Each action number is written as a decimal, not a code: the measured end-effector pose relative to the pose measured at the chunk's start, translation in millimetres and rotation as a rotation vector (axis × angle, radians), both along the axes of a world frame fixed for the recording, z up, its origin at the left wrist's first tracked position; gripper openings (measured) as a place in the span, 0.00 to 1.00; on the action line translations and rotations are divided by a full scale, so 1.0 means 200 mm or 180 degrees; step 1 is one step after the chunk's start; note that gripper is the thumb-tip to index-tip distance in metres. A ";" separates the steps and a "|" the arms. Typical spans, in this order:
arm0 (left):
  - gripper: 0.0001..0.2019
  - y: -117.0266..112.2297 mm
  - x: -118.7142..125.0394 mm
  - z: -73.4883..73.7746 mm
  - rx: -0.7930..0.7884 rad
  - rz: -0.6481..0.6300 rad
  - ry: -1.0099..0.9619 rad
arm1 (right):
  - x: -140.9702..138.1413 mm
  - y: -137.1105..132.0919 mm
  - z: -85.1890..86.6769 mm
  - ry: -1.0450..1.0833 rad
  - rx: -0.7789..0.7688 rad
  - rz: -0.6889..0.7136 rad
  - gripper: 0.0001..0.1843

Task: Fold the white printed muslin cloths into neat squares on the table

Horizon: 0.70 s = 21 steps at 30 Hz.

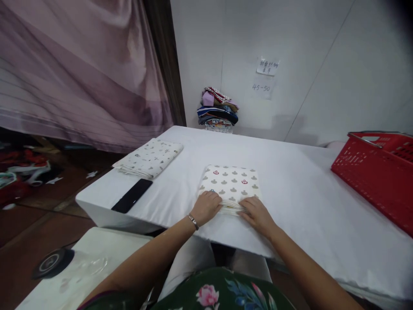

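Note:
A folded white cloth (pixel 230 183) printed with grey shapes and a few red anchors lies near the front edge of the white-covered table. My left hand (pixel 206 207) grips its near left corner, fingers curled over the top. At the near right corner, my right hand (pixel 256 214) holds the folded edge, thumb below and fingers on top. Several layers show along the near edge between my hands. A second folded cloth (pixel 153 157), white with small dark prints, rests at the table's left side, apart from both hands.
A black phone (pixel 132 196) lies at the table's left edge. On the right stands a red plastic basket (pixel 377 172). A stack of folded fabrics (pixel 218 110) sits by the back wall. Lower left, a white stool-like surface (pixel 97 254) carries a dark round object (pixel 53 262).

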<state>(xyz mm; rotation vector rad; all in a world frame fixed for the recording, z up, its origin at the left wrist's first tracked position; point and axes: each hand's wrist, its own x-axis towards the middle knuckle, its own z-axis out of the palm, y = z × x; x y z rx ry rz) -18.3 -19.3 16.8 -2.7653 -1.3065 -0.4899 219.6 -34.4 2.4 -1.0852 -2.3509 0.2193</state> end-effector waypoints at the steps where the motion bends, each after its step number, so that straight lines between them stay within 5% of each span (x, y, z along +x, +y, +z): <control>1: 0.06 0.00 0.00 0.00 -0.0012 -0.0045 -0.0011 | 0.00 0.00 0.00 -0.0060 0.0085 -0.0013 0.12; 21: 0.08 0.00 -0.04 -0.03 -0.0345 -0.0081 -0.0361 | 0.02 0.00 -0.04 -0.0761 0.0331 -0.0077 0.15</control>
